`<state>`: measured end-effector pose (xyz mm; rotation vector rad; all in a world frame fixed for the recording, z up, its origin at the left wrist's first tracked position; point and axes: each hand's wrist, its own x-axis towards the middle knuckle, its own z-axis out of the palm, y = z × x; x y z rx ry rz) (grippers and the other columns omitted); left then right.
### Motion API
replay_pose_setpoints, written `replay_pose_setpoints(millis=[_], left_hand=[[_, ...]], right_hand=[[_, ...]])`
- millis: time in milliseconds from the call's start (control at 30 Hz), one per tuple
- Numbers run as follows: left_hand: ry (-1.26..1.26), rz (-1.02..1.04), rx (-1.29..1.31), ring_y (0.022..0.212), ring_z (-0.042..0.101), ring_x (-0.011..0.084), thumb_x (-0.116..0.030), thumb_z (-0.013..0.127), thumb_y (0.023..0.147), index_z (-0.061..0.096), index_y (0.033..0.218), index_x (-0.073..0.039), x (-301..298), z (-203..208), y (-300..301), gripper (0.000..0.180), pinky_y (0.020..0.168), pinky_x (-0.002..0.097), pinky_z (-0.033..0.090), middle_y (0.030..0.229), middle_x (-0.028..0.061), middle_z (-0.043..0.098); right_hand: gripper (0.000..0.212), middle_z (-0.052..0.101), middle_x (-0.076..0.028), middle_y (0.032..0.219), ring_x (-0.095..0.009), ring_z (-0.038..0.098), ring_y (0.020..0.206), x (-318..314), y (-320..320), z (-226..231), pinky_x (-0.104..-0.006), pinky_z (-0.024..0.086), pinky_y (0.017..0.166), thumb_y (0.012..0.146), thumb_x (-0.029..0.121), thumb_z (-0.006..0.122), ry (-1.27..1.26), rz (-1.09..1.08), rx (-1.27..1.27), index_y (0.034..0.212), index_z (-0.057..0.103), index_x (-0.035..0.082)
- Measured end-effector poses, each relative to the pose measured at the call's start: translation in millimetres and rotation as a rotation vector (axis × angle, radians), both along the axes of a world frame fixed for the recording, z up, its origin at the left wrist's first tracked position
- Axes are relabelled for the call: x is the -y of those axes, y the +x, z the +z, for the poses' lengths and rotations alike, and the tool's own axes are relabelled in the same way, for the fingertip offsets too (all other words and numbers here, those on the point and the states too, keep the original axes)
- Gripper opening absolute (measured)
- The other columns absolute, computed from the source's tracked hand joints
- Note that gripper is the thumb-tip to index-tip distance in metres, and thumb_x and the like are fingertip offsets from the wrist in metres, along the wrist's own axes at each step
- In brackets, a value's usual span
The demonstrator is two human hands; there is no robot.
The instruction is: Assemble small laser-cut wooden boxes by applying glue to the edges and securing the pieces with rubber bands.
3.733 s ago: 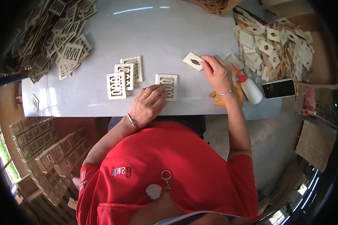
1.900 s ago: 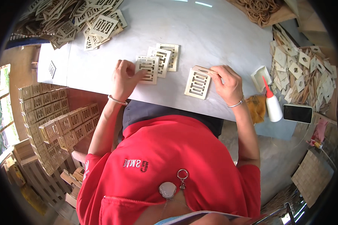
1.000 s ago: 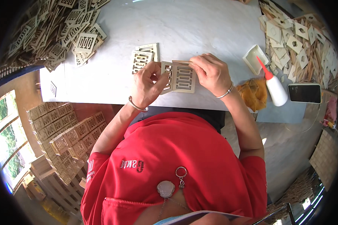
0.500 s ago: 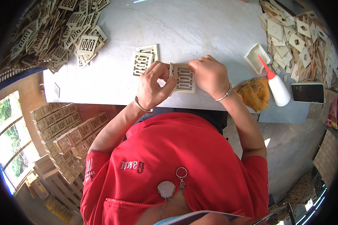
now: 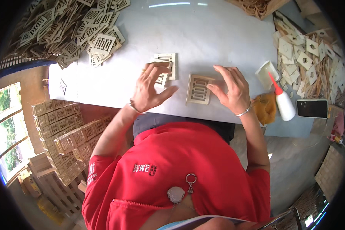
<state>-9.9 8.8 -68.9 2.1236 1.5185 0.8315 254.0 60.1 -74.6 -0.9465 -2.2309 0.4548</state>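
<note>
A pale wooden piece with a slotted panel (image 5: 199, 91) and raised walls along its left and far sides rests on the table near its front edge. My right hand (image 5: 235, 91) is open just to its right, fingers spread; whether the thumb tip touches the piece I cannot tell. Left of it, my left hand (image 5: 148, 87) hovers open and holds nothing. Its fingers partly cover two loose slotted wooden panels (image 5: 172, 61), which overlap on the table.
A large heap of slotted panels (image 5: 103, 44) lies far left. On the right are a white glue bottle (image 5: 285, 106) with a red nozzle, a small white tray (image 5: 265, 73), an orange cloth (image 5: 265, 109), a phone (image 5: 312, 108) and piled wooden squares (image 5: 305, 60). Stacked wooden boxes (image 5: 57, 120) stand lower left.
Both hands have let go of the slotted wooden piece and moved apart with fingers spread. The piece now sits on the table. The whole view has shifted slightly.
</note>
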Motion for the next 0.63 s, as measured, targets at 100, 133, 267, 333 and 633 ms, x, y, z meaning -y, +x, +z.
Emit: replay_pose_setpoints(millis=[100,133,267,333,633], left_hand=[[0.002,-0.183,-0.386,0.128,0.033,0.0332,-0.035,0.072,0.068,0.039,0.132,-0.007,-11.1,4.2,-34.4,0.078,0.100,0.0491,0.028,0.137,0.0123,0.040],[-0.006,-0.217,-0.500,0.131,0.030,0.0331,-0.039,0.071,0.067,0.037,0.135,-0.007,-11.1,-0.5,-43.9,0.082,0.101,0.0510,0.027,0.138,0.0122,0.039],[0.040,-0.267,-0.487,0.128,0.033,0.0345,-0.035,0.079,0.057,0.041,0.132,-0.007,-4.3,-9.3,-60.4,0.088,0.098,0.0532,0.029,0.131,0.0108,0.046],[0.079,-0.267,-0.481,0.124,0.036,0.0345,-0.037,0.079,0.055,0.042,0.131,-0.007,0.1,-6.1,-64.1,0.089,0.096,0.0528,0.030,0.129,0.0103,0.048],[0.160,-0.041,0.135,0.117,0.039,0.0358,-0.038,0.080,0.061,0.044,0.124,-0.008,-11.4,46.4,-5.0,0.079,0.098,0.0497,0.029,0.122,0.0123,0.046]], right_hand=[[0.042,0.061,-0.013,0.090,-0.030,0.056,0.079,3.0,20.2,9.8,-0.0382,0.045,0.072,0.077,0.026,0.070,0.084,-0.091,0.052,0.108,0.056,0.001],[0.042,0.060,-0.013,0.091,-0.031,0.056,0.080,6.6,25.7,12.3,-0.0386,0.045,0.072,0.077,0.026,0.070,0.051,-0.117,0.046,0.107,0.056,0.001],[0.038,0.061,-0.013,0.089,-0.030,0.056,0.080,22.0,26.2,11.4,-0.0390,0.044,0.073,0.077,0.025,0.070,0.017,-0.186,0.004,0.105,0.057,0.002],[0.034,0.061,-0.012,0.087,-0.030,0.057,0.079,29.9,21.6,19.0,-0.0387,0.045,0.072,0.078,0.023,0.070,0.040,-0.205,-0.015,0.102,0.057,0.003],[0.029,0.065,-0.007,0.093,-0.015,0.064,0.084,72.8,-24.5,34.1,-0.0235,0.051,0.071,0.086,0.016,0.064,-0.590,-0.021,-0.513,0.112,0.061,0.005]])
